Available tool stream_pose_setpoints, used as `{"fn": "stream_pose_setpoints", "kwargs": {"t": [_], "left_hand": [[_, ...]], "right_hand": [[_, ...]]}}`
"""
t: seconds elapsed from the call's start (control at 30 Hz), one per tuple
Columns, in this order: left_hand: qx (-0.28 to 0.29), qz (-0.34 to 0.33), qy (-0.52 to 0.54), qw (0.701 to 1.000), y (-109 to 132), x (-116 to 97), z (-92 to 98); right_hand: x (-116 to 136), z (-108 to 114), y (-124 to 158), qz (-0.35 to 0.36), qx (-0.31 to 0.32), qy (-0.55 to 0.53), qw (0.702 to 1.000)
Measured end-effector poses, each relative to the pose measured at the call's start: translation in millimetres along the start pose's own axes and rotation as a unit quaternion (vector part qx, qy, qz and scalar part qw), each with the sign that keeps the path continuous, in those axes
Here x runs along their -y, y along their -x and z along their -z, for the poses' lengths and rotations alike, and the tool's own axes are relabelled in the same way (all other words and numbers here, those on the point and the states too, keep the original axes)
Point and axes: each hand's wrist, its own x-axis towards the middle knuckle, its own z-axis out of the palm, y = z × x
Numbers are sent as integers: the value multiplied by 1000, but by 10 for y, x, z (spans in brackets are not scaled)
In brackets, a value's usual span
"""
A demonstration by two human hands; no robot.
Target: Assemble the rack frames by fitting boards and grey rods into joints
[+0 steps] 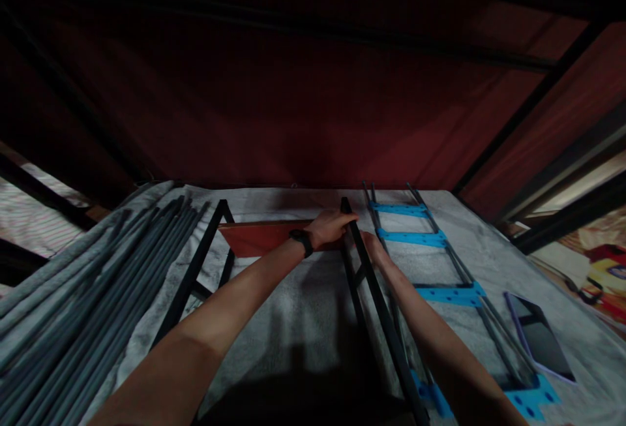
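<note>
A black metal frame (194,274) stands in front of me, with a reddish-brown board (259,238) spanning between its two sides near the far end. My left hand (328,229), with a dark band on the wrist, is closed round the far top of the right-hand side, where the board meets the bar. On the outer side of that same bar, my right hand (372,250) is bent in close to the joint. Its fingers are mostly behind the bar and appear closed; whatever they hold is hidden.
Several grey tubes (141,282) lie bundled at the left on the grey cloth (274,321). To the right is a ladder-like assembly of rods with blue perforated brackets (452,294). Beside it lies a phone (540,338). A dark red panel (313,106) rises at the back.
</note>
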Motion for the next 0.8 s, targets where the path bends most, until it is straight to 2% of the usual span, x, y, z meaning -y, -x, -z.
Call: {"fn": "stream_pose_setpoints", "kwargs": {"t": [0.13,0.23,0.37,0.5,0.63,0.8], "left_hand": [[1,20,-15,1000,20,-45,-14],[-1,42,-26,999,50,-71,8],[-14,98,-41,994,153,-38,62],[-11,143,-67,987,300,41,117],[-9,162,-86,983,402,51,141],[-14,165,-87,982,451,-21,113]], "right_hand": [[-4,-26,-79,-34,-25,-77,996],[86,-60,-90,-6,-19,-122,992],[227,-95,-72,38,11,-110,993],[310,-151,-50,31,-3,-126,992],[365,-193,-16,3,-21,-132,991],[409,-185,52,5,-18,-139,990]]}}
